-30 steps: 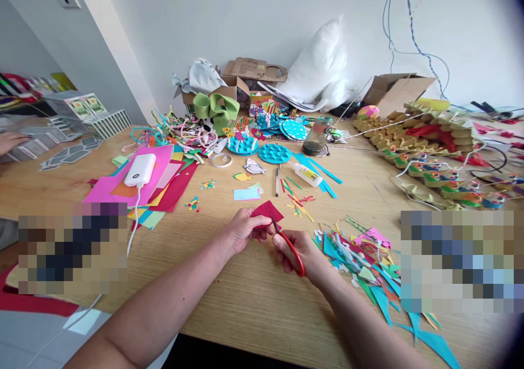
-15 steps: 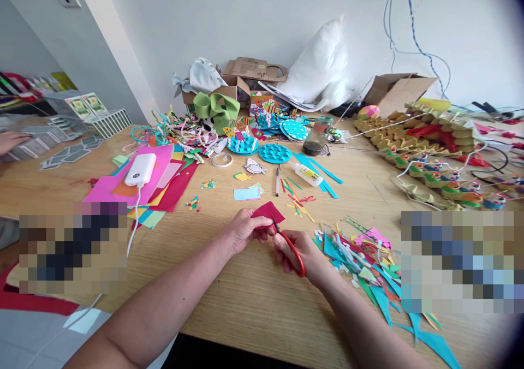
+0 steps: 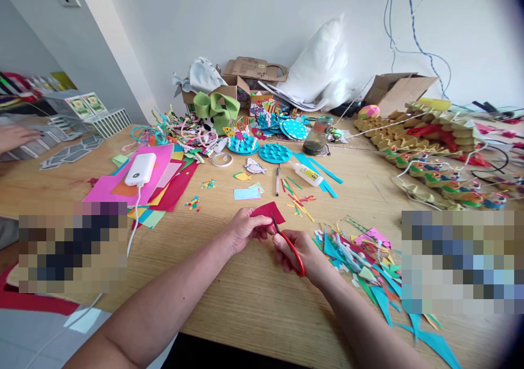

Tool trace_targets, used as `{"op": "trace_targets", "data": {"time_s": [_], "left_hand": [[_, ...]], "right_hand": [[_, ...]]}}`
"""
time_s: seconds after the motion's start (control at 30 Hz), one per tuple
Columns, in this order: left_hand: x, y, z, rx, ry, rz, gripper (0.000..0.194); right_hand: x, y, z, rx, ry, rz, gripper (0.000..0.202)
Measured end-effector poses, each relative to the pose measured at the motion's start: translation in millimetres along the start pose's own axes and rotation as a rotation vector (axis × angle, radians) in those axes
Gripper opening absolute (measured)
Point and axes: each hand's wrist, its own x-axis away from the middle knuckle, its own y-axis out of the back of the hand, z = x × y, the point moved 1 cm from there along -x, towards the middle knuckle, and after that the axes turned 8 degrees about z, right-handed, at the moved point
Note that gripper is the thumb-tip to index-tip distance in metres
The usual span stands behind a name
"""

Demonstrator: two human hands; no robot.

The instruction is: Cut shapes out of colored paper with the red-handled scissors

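Over the middle of the table, my left hand (image 3: 248,230) pinches a small piece of dark red paper (image 3: 268,212) by its near edge. My right hand (image 3: 298,248) is closed around the red handles of a pair of scissors (image 3: 295,255). Their dark blades lie against the paper's near right side, close to my left fingertips. Just beyond the paper are a light blue paper rectangle (image 3: 246,194), a pen (image 3: 277,180) and thin coloured paper strips (image 3: 298,200). A yellow paper fish (image 3: 242,177) and a white fish cutout (image 3: 254,166) lie further back.
Paper scraps (image 3: 368,265) are heaped at right, below egg-carton trays (image 3: 413,140). A glue bottle (image 3: 308,173) and glass jar (image 3: 317,135) stand or lie behind. Left, a white power bank (image 3: 140,170) with a cable rests on coloured sheets; another person's hand (image 3: 18,135) is at far left.
My hands, the scissors and the red paper stay almost in place, with only a slight shift at the blades. The other person's hand at far left has moved a little right.
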Motion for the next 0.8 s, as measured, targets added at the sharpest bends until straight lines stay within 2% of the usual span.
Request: {"op": "trace_targets", "data": {"time_s": [0.8], "left_hand": [[0.1,-0.2,-0.3,0.011,0.011,-0.017,0.019]], "right_hand": [[-0.1,-0.3,-0.1,-0.028,-0.012,0.004,0.049]]}}
